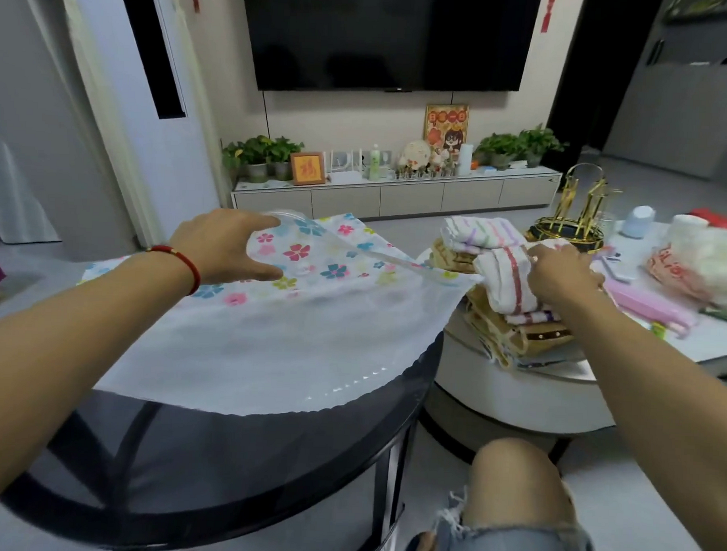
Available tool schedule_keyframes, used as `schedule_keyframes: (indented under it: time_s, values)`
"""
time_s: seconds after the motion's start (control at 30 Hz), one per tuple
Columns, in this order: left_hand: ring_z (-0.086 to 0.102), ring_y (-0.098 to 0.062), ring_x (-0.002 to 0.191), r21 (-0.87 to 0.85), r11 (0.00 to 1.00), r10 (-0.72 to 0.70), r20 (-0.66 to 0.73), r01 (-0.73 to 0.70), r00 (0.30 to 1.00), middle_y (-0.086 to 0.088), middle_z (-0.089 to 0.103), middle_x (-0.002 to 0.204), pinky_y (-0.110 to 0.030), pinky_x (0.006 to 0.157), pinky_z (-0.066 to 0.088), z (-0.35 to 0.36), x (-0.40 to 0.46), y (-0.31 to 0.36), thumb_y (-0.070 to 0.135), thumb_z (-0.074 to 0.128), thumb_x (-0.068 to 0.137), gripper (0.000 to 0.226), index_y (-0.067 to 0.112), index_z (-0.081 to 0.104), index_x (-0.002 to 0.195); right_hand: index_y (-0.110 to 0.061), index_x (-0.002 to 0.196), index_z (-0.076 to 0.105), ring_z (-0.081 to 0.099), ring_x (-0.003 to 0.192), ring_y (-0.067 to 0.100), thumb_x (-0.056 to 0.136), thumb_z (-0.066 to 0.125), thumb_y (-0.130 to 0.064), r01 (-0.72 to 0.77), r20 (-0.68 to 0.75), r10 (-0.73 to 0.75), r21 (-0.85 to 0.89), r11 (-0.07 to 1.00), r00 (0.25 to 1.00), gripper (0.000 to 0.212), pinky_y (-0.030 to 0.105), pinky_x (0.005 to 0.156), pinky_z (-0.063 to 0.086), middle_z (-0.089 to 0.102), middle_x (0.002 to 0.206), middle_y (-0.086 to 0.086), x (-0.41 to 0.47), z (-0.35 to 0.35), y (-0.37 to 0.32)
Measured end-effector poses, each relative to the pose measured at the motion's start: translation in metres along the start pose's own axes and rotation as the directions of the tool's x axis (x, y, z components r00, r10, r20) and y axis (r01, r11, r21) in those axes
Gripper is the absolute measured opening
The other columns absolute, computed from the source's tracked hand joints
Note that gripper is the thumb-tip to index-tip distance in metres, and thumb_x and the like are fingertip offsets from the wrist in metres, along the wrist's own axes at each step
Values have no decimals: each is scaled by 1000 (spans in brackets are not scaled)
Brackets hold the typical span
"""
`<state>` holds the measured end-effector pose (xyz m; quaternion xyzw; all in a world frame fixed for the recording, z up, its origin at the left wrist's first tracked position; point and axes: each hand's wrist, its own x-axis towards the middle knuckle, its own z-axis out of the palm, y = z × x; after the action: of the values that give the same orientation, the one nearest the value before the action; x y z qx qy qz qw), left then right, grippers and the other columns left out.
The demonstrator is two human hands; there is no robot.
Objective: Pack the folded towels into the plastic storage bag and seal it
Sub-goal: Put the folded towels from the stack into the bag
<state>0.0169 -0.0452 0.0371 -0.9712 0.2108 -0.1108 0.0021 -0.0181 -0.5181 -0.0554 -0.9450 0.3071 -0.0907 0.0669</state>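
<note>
A translucent plastic storage bag (pixel 277 338) with a flower print along its far end lies flat across a dark round glass table (pixel 231 468). My left hand (pixel 227 246) holds the bag's flowered mouth edge and lifts it open. To the right, a stack of folded towels (pixel 512 321) sits on a white round table (pixel 514 400). My right hand (pixel 564 274) grips a white towel with red stripes (pixel 504 280) at the top of that stack, next to the bag's mouth. A second folded striped towel (pixel 478 234) lies behind it.
On a long table to the right stand a gold wire rack (pixel 578 212), a pink case (pixel 649 306), a plastic shopping bag (pixel 696 262) and small items. A TV cabinet (pixel 397 194) with plants lines the far wall. My knee (pixel 515 482) is below the tables.
</note>
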Motion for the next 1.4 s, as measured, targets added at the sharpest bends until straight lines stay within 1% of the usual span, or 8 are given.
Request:
schedule_keyframes:
  time_s: [0.27,0.53,0.7,0.83,1.0,1.13,1.3,1.4]
  values:
    - [53,-29,122,13,1000,-7,-2,7,1000,1,53,143,-51,92,52,-1,0,4,70,67,71,86,34,41,145,-49,155,25,34,144,49,97,49,-58,-38,150,32,35,999,988,63,64,116,28,32,161,23,19,6,29]
    - [57,-29,116,-2,1000,3,-24,-3,1000,0,56,140,-46,86,55,2,-8,10,68,67,72,85,33,42,145,-36,145,50,37,138,46,97,64,-40,69,58,-78,139,988,995,50,54,110,38,45,146,25,17,4,42]
    - [58,-30,116,5,1000,6,-48,-6,999,-1,58,139,-46,84,56,1,-7,12,67,68,72,84,32,44,145,-29,138,62,49,134,37,88,80,-30,35,57,-65,426,904,996,53,45,102,44,52,151,14,18,-4,53]
    - [57,-30,117,-1,1000,-2,-43,1,999,-1,57,139,-47,85,56,4,-5,11,68,67,71,85,31,44,145,-24,142,61,57,127,30,82,86,-21,6,33,-41,705,709,999,65,34,90,49,48,156,8,12,-15,50]
    - [57,-30,117,-2,1000,-20,-36,20,999,-1,57,139,-48,85,57,5,-3,6,72,65,71,87,33,42,145,-19,145,58,78,94,15,82,84,-8,69,16,-214,919,387,977,70,35,77,65,66,132,7,-25,-40,28]
    - [55,-29,120,-12,1000,-29,-41,29,999,2,55,142,-48,88,55,4,-4,0,71,65,72,86,36,39,146,-19,140,63,77,101,20,80,83,-4,88,-28,-344,983,161,939,66,38,77,65,65,130,7,-74,-71,-4]
    - [50,-29,126,-64,997,-38,-2,38,999,0,50,147,-50,97,49,-2,-4,0,63,69,74,87,32,36,148,-20,131,72,73,111,34,71,88,-11,-43,-14,-603,996,-79,797,63,40,80,64,70,132,10,-138,-91,-44]
    - [48,-29,128,-90,995,-43,10,43,999,-1,47,149,-49,101,47,-5,-2,-1,57,72,74,89,31,34,150,-18,131,71,71,116,33,76,85,-5,-160,51,-714,983,-87,698,58,43,86,63,70,135,9,-159,-61,-88]
